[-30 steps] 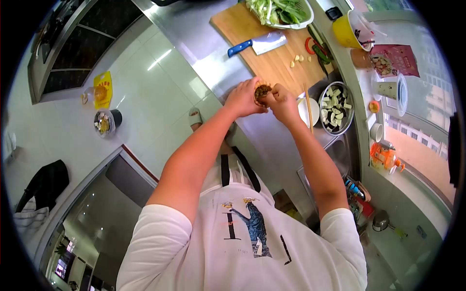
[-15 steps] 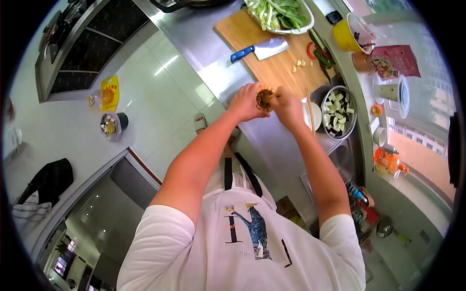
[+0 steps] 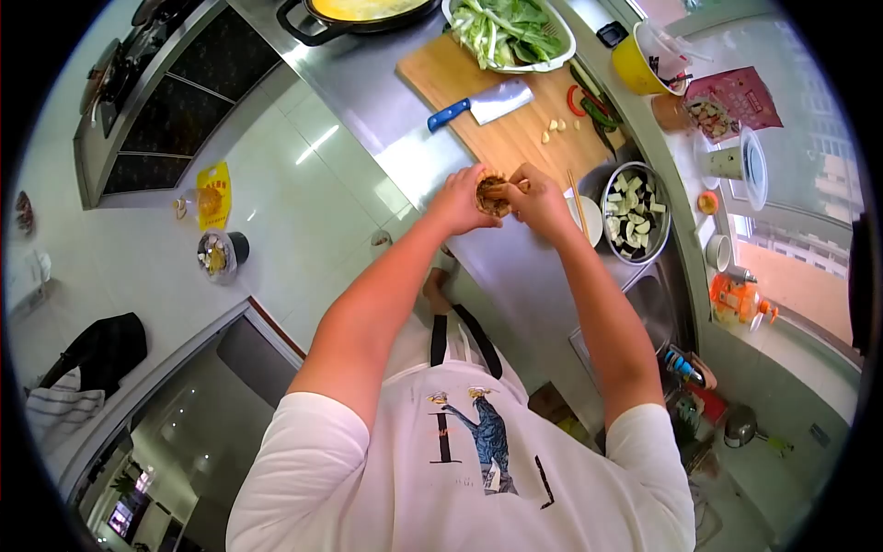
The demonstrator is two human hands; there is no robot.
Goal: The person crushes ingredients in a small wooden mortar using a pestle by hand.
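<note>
My left hand (image 3: 457, 204) is wrapped round a small brown wooden-looking cup (image 3: 494, 210), shaped like a mortar, its opening tipped up toward me. Dark brown stuff shows inside it. With closed fingers my right hand (image 3: 541, 204) grips a short wooden pestle (image 3: 498, 191), whose end lies in the mouth of the cup. Both hands are over the near edge of the steel counter (image 3: 515, 267), just below the cutting board (image 3: 515, 138). On the board lie a blue-handled cleaver (image 3: 497, 102) and several garlic cloves (image 3: 552, 126).
A steel bowl of cut eggplant (image 3: 635, 213) stands at right, beside a white plate (image 3: 591, 223) and chopsticks (image 3: 577, 207). Peppers (image 3: 598, 112) lie on the board's right edge. A tray of greens (image 3: 506, 32) and a black pan (image 3: 372, 18) stand farther back. The sink (image 3: 648, 308) lies at right.
My right hand has drawn back slightly from the cup, so more of the pestle shows. The view has shifted, bringing more of the pan into sight.
</note>
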